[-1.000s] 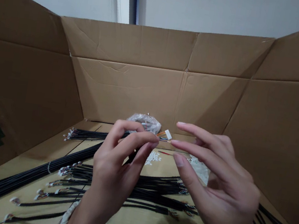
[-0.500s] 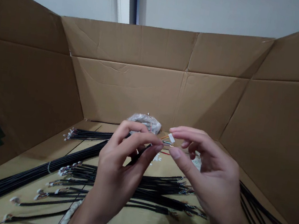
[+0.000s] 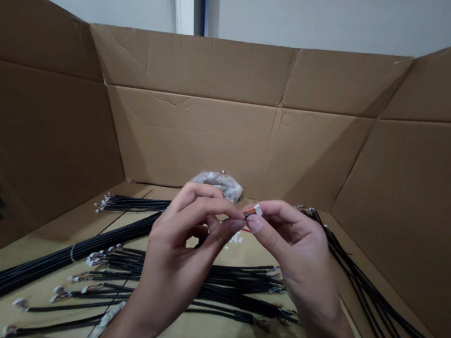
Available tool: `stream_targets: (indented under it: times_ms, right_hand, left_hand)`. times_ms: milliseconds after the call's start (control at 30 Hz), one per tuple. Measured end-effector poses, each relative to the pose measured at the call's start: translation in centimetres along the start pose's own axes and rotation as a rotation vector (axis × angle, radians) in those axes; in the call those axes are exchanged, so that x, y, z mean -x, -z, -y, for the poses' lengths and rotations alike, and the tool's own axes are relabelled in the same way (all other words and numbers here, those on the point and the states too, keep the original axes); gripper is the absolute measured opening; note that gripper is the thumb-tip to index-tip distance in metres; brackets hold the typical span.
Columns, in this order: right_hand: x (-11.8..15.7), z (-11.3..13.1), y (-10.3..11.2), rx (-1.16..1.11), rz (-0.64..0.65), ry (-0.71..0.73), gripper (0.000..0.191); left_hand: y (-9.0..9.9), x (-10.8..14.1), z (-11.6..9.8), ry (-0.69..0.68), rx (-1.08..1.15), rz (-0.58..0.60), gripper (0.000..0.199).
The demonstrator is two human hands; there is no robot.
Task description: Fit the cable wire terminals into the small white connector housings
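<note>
My left hand (image 3: 189, 242) pinches a black cable near its end, where coloured wires come out between thumb and forefinger; most of the cable is hidden by the hand. Orange and dark wires lead to a small white connector (image 3: 258, 210) at the fingertips of my right hand (image 3: 302, 248). The right thumb and forefinger are closed on the coloured wires beside that connector. Both hands nearly touch, raised above the work surface.
Rows of short black cables (image 3: 235, 275) with white connectors lie below the hands. A tied black cable bundle (image 3: 113, 237) runs along the left, and more cables (image 3: 376, 293) lie at right. A clear plastic bag (image 3: 219, 184) stands by the cardboard wall (image 3: 188, 135).
My right hand has moved left and closed its fingers on the wires near the left fingertips. The cables at the right are less covered by it. My left hand has barely moved.
</note>
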State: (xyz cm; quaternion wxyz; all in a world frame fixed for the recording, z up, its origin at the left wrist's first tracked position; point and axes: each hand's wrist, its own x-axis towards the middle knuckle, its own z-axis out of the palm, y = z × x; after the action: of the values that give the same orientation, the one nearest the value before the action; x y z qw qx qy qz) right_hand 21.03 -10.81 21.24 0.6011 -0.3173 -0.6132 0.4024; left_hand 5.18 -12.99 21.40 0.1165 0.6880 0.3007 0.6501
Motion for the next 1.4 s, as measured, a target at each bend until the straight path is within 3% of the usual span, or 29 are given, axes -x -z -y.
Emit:
stream_targets:
  times_ms: [367,733,1000,1200,1400]
  right_hand:
    - [0.1,0.0,-1.1,-0.350,0.062,0.001,0.004]
    - [0.0,0.0,-1.8,-0.682,0.168,-0.383,0.026]
    - [-0.5,-1.5,-2.5,-0.840,0.364,-0.615,0.035]
    - [-0.5,-1.5,-2.5,-0.804,0.322,-0.555,0.029]
    - [-0.4,0.1,-0.2,-0.447,0.180,-0.113,0.012]
  left_hand:
    - [-0.3,-0.1,0.3,0.003,0.030,-0.005,0.012]
    - [0.3,-0.3,0.1,0.015,0.064,-0.074,0.013]
    - [0.6,-0.2,0.3,0.020,0.076,-0.080,0.014]
    - [1.0,-0.5,0.4,0.033,0.049,-0.068,0.013]
    - [0.9,-0.5,0.1,0.054,-0.007,0.005,0.008]
